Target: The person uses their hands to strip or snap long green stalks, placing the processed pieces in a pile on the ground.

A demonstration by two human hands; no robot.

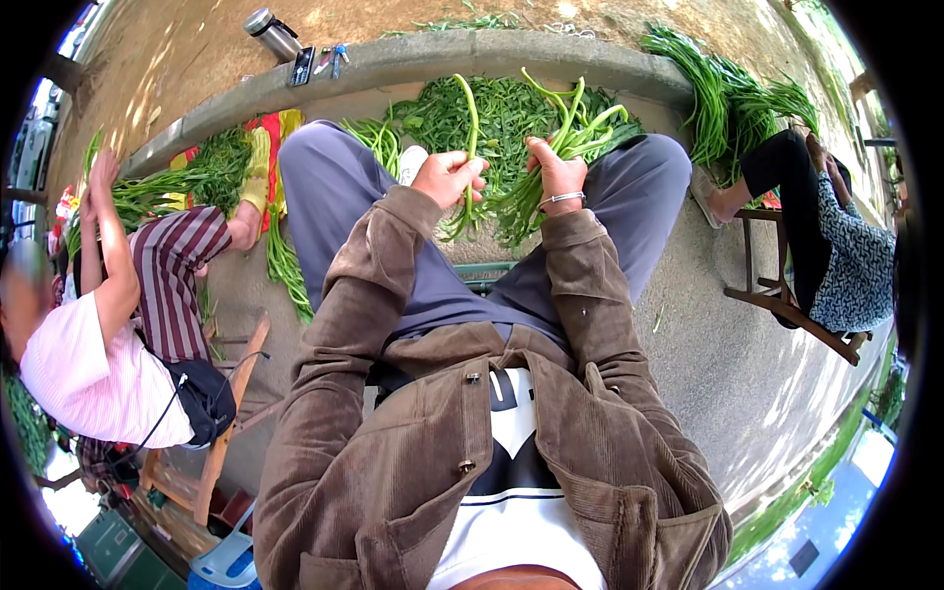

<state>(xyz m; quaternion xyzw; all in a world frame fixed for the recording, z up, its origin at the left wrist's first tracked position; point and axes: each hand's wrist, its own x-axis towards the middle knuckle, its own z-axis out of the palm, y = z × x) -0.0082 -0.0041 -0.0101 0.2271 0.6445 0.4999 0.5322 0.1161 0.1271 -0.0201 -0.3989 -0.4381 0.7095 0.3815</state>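
Observation:
Between my knees, my left hand [448, 179] pinches one long green leafy stem [472, 118], held roughly upright. My right hand [558, 177], with a metal bracelet at the wrist, is closed around a bunch of similar green stems [582, 133]; their thick ends point away from me and the leaves hang towards me. The two hands are apart. Beyond and below them spreads a heap of green leaves and stems [442, 107] on the ground. More loose stems [376, 140] lie beside my left knee.
A concrete kerb [516, 55] curves behind the heap, with a mobile phone [302, 66], keys [338, 57] and a steel flask [271, 33]. Large green bundles [697, 96] lie across its right part. Seated people flank me: one left [103, 369] handling greens, one right [852, 243] on a wooden chair.

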